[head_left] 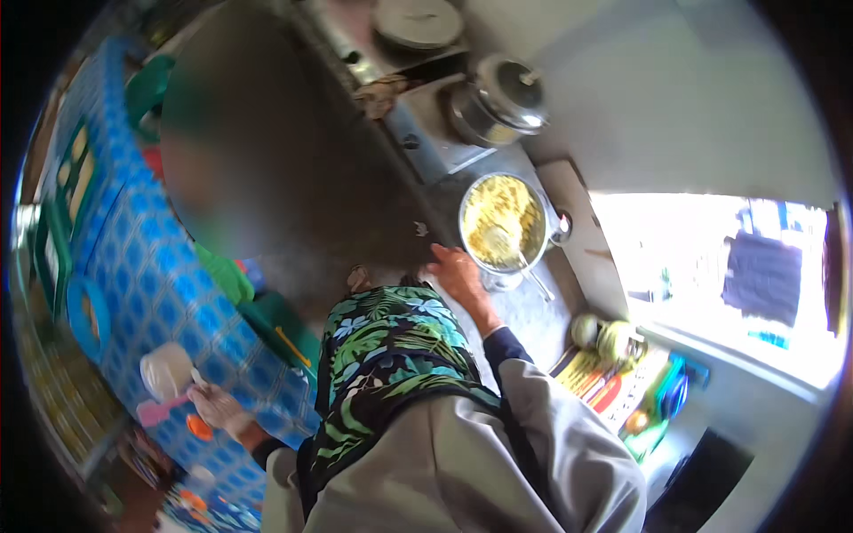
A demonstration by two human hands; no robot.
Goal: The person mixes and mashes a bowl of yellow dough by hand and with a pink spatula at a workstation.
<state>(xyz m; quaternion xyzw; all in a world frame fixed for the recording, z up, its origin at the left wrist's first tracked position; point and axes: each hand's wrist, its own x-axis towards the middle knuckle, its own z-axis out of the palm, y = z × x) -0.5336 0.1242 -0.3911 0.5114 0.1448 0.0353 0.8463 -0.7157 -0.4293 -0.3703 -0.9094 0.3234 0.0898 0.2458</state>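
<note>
My left hand (219, 408) is closed on the handle of a white round scoop (166, 371), held over the table with the blue patterned cloth. Right beside those fingers is a pink piece (160, 410); whether it is gripped too, I cannot tell. My right hand (458, 272) is empty, its fingers stretched out and apart, just left of a metal pot (464, 233). Yellow food (499, 206) fills much of that pot, and a long-handled ladle (501, 242) rests in it with its handle over the rim.
Beyond the pot, a lidded steel pot (506, 98) sits on a stove (435, 133). Round pale vegetables (613, 339) lie at the counter's right end, below a bright window (684, 258). The blue tablecloth (191, 302) runs along my left, with a green chair (283, 336) against it.
</note>
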